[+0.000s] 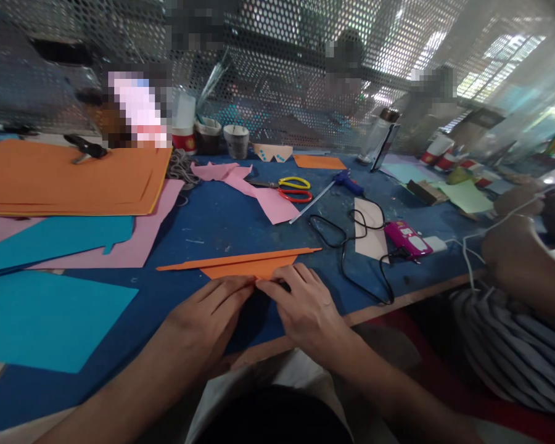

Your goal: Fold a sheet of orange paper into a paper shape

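Observation:
A folded piece of orange paper [245,265] lies on the blue table near its front edge, with a long narrow strip along its far side. My left hand [213,308] grips the paper's near edge, fingers pressed together. Right beside it, my right hand [305,302] pinches the same edge, its fingers curled over the paper. The fingertips of both hands nearly meet, and they hide part of the near edge. Beyond the paper lie scissors [296,190] with one yellow and one red handle, next to a crumpled pink paper strip [271,200].
Orange sheets [74,179] with a black clip and teal sheets [50,320] lie at left. A blue glue gun [349,182] and its black cord are right of centre, beside a magenta extension socket [407,239]. Cups [237,140] line the mesh. Another person's arm [527,253] is at right.

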Available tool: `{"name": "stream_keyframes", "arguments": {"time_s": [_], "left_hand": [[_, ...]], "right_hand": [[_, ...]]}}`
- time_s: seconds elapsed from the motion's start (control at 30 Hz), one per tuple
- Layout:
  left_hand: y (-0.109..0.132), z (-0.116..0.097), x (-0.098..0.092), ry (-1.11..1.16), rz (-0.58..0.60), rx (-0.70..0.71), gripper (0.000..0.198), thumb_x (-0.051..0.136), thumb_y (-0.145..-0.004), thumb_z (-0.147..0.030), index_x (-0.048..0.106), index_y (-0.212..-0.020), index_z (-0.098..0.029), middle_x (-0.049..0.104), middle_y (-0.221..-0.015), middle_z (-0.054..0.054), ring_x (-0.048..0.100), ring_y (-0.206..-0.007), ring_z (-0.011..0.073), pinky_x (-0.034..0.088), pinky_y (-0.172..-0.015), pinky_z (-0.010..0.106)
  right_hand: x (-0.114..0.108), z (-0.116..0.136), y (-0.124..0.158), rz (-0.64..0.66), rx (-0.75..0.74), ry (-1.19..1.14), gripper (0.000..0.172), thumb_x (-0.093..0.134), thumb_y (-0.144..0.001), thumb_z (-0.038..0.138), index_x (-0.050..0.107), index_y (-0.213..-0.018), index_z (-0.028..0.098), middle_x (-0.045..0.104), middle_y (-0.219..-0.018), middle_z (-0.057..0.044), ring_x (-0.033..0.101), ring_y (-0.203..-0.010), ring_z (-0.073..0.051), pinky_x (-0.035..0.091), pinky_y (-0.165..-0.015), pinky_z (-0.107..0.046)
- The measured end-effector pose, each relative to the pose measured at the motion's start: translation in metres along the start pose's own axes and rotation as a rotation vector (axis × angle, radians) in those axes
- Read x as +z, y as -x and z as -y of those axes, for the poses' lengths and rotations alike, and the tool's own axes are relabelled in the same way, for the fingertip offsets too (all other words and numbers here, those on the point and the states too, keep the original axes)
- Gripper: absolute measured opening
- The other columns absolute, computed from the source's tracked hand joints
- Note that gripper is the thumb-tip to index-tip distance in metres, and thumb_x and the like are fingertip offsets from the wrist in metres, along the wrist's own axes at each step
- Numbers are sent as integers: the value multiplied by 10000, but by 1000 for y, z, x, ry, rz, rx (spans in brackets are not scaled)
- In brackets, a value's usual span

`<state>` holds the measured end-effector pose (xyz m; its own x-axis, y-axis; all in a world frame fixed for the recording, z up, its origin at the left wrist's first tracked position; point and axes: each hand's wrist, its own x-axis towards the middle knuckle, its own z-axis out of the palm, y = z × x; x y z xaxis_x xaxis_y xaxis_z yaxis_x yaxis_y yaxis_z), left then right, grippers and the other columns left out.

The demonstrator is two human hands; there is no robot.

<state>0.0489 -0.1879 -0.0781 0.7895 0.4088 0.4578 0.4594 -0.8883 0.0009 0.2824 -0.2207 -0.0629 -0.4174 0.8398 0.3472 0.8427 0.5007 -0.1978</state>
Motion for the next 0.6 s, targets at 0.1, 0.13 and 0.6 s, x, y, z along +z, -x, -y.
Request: {"name": "stream_keyframes", "arguments": {"time_s": [0.1,0.13,0.6], "left_hand": [[-2,0,-1,-22,3,11,484,641,-920,-286,654,-1298,16,725,-1299,262,669,-1243,394,591,-1054,554],[-2,0,-2,-27,2,12,485,642,-920,-291,657,-1289,24,728,-1290,264,674,-1234,394,596,-1046,546],[-5,-3,-2,-55,-17,-10,523,615,-970,-358,631,-1330,21,718,-1313,271,675,-1239,395,591,-1046,552]], "right_hand": [[1,0,0,0,-1,-3,393,511,-988,60,656,-1319,216,682,-1128,-85,575,-990,-250,521,-809,-430],[1,0,1,0,-1,-5,391,504,-991,60,654,-1318,214,683,-1133,-86,576,-995,-252,521,-815,-434],[-5,4,0,96,-1,49,373,513,-1012,83,609,-1353,199,666,-1167,-85,562,-1023,-269,522,-845,-466]]}}
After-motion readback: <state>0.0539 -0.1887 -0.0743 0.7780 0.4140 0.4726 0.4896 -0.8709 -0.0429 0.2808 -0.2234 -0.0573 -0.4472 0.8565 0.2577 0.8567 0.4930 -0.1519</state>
